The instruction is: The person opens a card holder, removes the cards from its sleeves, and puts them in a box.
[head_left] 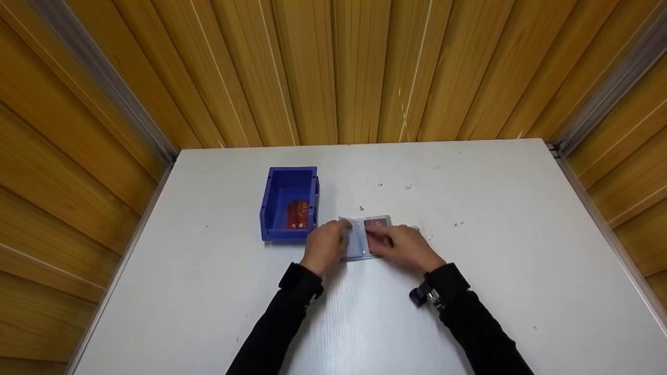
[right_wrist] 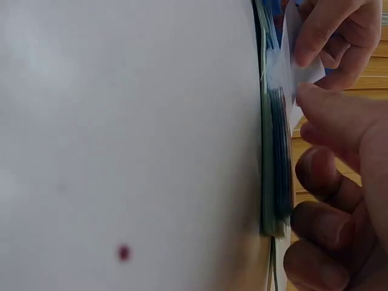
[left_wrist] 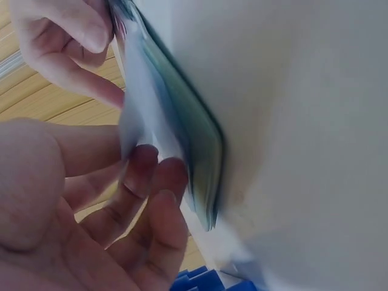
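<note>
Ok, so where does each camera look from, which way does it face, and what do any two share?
Head: worn on the head, facing forward and down at the white table, blue bin and card holder; left hand, right hand and black sleeves show.
Left wrist: worn there, facing the card holder's edge; left hand large and near, right hand beyond.
Right wrist: worn there, facing the card holder edge-on; right hand near, left hand beyond.
Shared: both wrist views show both hands and the card holder, from opposite sides.
</note>
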### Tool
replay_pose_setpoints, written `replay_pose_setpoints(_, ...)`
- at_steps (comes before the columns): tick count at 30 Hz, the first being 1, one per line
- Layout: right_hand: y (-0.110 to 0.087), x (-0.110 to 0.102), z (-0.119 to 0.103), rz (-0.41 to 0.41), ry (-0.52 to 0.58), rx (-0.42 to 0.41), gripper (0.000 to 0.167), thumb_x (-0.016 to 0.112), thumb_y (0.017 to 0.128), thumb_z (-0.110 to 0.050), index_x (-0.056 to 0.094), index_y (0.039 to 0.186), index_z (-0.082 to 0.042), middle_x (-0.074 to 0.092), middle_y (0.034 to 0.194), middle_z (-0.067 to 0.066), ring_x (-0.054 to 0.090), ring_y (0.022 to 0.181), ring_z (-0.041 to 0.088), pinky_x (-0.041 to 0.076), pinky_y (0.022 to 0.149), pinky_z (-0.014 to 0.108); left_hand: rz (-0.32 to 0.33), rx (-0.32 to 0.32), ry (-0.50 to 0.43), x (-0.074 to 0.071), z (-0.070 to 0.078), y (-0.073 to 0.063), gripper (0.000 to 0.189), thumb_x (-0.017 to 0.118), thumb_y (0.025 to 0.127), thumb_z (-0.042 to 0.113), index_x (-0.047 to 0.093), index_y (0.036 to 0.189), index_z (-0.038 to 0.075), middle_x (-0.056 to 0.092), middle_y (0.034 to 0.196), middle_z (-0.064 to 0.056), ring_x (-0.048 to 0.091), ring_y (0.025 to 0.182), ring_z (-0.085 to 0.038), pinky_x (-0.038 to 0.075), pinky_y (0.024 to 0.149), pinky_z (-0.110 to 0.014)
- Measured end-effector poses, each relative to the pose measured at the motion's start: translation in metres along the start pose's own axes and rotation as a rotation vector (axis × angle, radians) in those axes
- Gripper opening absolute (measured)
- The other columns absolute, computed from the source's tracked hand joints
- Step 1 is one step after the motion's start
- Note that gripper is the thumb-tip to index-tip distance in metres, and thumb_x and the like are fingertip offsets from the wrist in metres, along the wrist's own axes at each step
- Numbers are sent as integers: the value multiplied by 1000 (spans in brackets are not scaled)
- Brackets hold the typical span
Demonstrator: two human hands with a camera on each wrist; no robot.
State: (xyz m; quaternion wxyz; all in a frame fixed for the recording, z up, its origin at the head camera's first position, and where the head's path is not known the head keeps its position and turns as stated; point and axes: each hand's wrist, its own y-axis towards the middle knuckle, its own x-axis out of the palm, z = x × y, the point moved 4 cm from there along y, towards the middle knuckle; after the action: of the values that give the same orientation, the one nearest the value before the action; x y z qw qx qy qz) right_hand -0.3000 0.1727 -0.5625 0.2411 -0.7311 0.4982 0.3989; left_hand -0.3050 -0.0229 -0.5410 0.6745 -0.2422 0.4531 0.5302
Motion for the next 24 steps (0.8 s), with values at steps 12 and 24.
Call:
replay_pose_setpoints(12, -7, -7, 20, -16, -54, 159, 69, 83, 84, -48, 62, 145, -23, 74, 103, 14, 58, 88, 18, 52, 85, 40, 50, -11, 51, 0, 0, -6, 23, 68, 90, -4, 75, 109, 6, 76, 96, -15, 74, 85, -31, 58, 73, -46)
replay_pose_setpoints(24, -9, -15, 32, -43, 131, 182, 80, 92, 77, -37, 59, 148, -18, 53, 70, -4, 47, 67, 10, 36, 60, 25, 47, -38, 76, 0, 7, -1, 31, 72, 81, -10, 75, 107, 7, 77, 97, -14, 74, 88, -30, 59, 75, -45)
